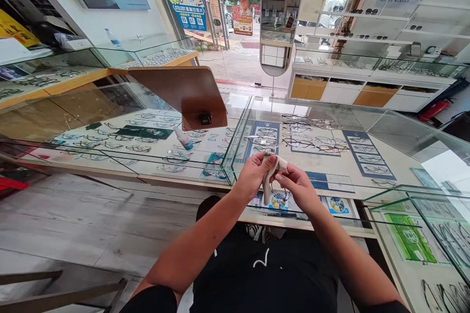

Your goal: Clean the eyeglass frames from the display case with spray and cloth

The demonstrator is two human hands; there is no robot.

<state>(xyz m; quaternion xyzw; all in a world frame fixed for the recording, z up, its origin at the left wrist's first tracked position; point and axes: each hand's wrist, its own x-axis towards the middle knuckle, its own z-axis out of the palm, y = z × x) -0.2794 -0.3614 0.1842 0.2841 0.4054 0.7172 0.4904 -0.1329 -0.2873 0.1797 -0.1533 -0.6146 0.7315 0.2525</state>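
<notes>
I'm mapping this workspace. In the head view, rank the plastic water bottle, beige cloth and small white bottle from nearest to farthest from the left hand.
1. Beige cloth: held in the left hand.
2. Small white bottle: off to the left.
3. Plastic water bottle: farther left, in the background.

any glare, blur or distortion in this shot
Head view: pale reflections lie across the glass counter; head view: the wide lens seems to stretch things towards the edges; head view: blocky pixelation covers a patch near the top left of centre; head view: the cloth is clear, but fine detail on the eyeglasses is too small to tell.
</notes>
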